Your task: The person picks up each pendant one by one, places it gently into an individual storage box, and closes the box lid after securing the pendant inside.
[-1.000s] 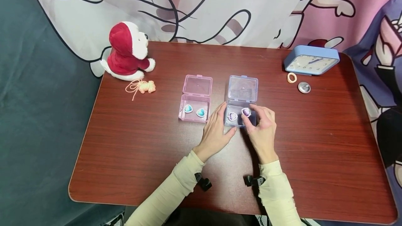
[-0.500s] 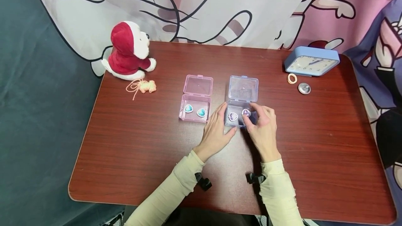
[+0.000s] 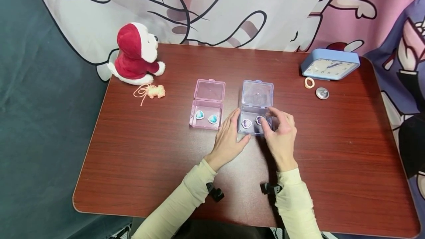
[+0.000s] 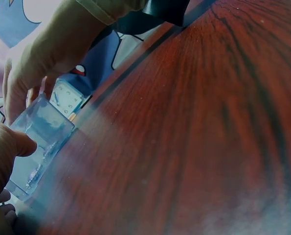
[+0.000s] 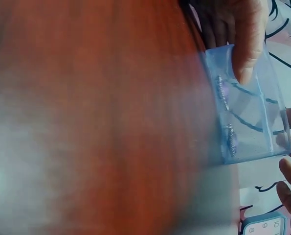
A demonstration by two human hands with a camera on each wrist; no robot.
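Note:
A clear blue box (image 3: 251, 131) stands with its lid up on the table, holding two purple heart-shaped gems. One heart-shaped gem (image 3: 246, 123) lies at its left, the other purple gem (image 3: 258, 120) at its right. My left hand (image 3: 227, 141) rests along the box's left side with fingers fairly straight and the thumb at the front edge. At the right side, my right hand (image 3: 280, 135) has thumb and index finger apart, beside the right gem. In the right wrist view, both gems show through the clear wall of the blue box (image 5: 253, 107).
Left of the blue box is an open pink box (image 3: 206, 125) with two turquoise heart gems. Farther left sit a red-and-white plush toy (image 3: 134, 54) and a yarn bundle (image 3: 154, 91). A blue clock (image 3: 330, 63), a ring (image 3: 309, 82) and a silver disc (image 3: 322, 93) are at back right.
The right hand has lowered the right gem into the blue box, let it go and drawn slightly to the right, its thumb and index finger parting. The left hand stays put.

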